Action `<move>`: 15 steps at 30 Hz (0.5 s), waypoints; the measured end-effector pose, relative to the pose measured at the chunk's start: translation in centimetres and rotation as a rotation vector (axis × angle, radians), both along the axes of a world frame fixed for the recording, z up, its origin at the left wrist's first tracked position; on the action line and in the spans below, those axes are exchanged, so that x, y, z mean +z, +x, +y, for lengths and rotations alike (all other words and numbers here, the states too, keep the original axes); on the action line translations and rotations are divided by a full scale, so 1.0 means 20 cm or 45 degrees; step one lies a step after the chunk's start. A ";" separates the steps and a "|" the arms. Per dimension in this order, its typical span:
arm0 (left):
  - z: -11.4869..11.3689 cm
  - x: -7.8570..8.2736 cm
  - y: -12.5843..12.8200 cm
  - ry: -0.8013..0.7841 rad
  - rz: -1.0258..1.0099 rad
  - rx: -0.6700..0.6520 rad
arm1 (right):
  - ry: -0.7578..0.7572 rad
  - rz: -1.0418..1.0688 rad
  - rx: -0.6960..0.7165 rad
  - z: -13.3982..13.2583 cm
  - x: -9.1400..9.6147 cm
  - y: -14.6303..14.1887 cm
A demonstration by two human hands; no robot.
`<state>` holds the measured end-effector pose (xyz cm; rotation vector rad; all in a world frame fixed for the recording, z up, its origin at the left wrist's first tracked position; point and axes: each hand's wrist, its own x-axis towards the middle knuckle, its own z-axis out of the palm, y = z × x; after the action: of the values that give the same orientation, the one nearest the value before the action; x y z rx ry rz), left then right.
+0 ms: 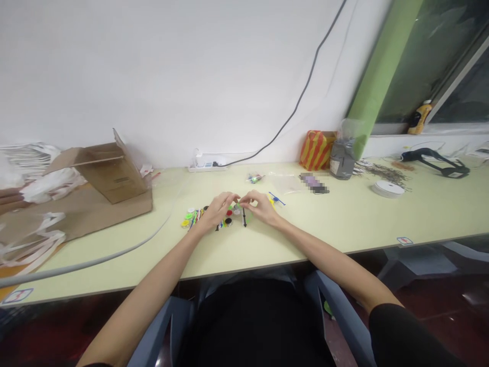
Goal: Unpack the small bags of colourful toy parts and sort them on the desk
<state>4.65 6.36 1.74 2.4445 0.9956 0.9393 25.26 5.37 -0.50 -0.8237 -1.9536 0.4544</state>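
Between left hand [217, 211] and right hand [260, 206], green piece [237, 208]

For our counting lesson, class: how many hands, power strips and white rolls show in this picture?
Hands: 2 (left hand, right hand)
Power strips: 1 (power strip)
White rolls: 1 (white roll)
Total: 4

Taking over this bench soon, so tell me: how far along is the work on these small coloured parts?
Hard to judge exactly. Looks done: a blue propeller-like piece lies apart beyond the right hand. In hand: the fingers of both hands pinch a small greenish piece. Left: coloured discs and strips lie loose by the left hand.
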 end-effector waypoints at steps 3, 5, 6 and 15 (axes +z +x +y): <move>-0.03 0.01 0.03 -0.161 -0.108 -0.089 | -0.073 0.167 -0.165 0.01 0.02 0.03; -0.03 0.00 0.04 -0.177 -0.146 -0.086 | -0.126 0.192 -0.158 0.01 0.03 0.03; -0.03 0.00 0.04 -0.175 -0.165 -0.077 | -0.151 0.191 -0.130 0.01 0.04 0.04; 0.01 0.00 0.02 -0.117 -0.297 0.040 | -0.054 -0.376 0.009 0.10 0.02 0.16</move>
<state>4.99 6.56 1.72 2.1903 0.9735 1.1330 28.44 7.34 -0.06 -0.9551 -2.2245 0.3968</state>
